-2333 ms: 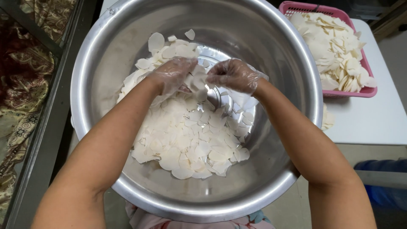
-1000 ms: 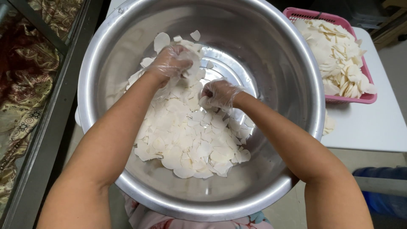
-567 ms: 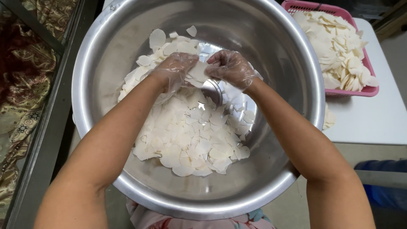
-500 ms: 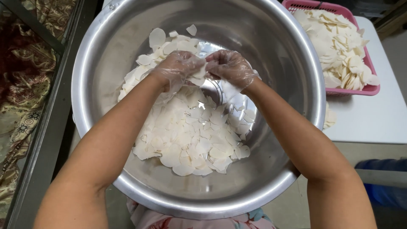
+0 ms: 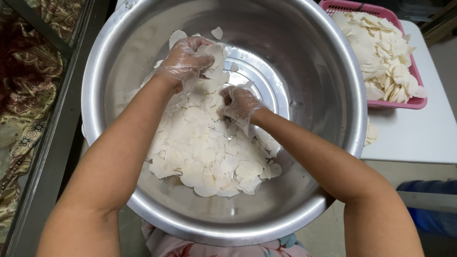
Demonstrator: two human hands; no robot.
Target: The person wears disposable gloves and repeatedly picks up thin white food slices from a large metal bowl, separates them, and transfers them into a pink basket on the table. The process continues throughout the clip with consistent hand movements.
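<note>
Steel, the big round bowl (image 5: 328, 71) holds a heap of pale thin slices (image 5: 204, 147) where the gloved left hand (image 5: 183, 59) curls its fingers around some and the right hand (image 5: 238, 102) digs in, fingers bent, beside a pink basket (image 5: 419, 101) on the white table (image 5: 414, 140).

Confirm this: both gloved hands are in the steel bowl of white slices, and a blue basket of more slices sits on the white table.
One thing is wrong: the basket is pink, not blue, as the head view shows. Both gloved hands, left and right, are in the steel bowl of white slices, beside the white table.
</note>
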